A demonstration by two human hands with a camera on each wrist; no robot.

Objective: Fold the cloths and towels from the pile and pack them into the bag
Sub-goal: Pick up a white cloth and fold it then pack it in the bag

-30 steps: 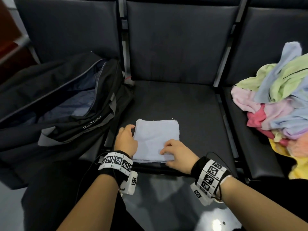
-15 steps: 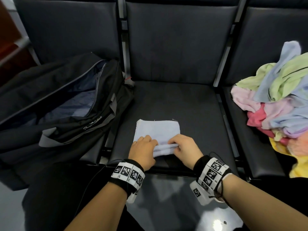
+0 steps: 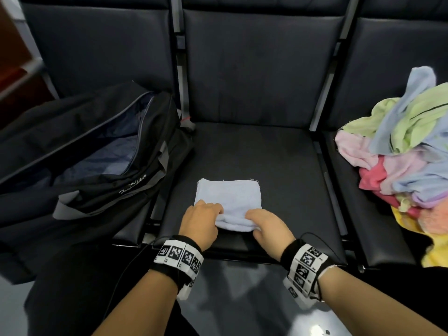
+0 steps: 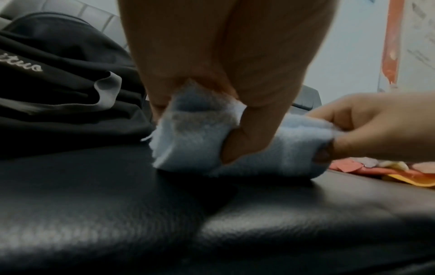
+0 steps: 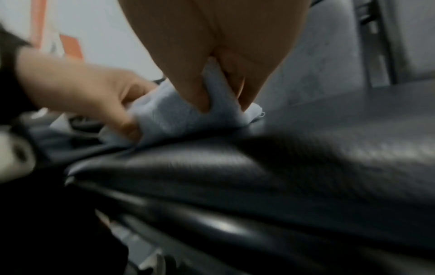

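Open black bag (image 3: 101, 166) shows only dark lining.

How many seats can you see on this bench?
3. The left seat holds the open black bag, the middle seat holds the light blue cloth, the right seat holds the pile of cloths. More may lie outside view.

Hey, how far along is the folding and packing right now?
Early on. Done: nothing folded shows in the open black bag, though its inside is partly hidden. In hand: the left hand and right hand pinch the near edge of the light blue cloth on the middle seat, mid-fold. Left: the colourful pile on the right seat.
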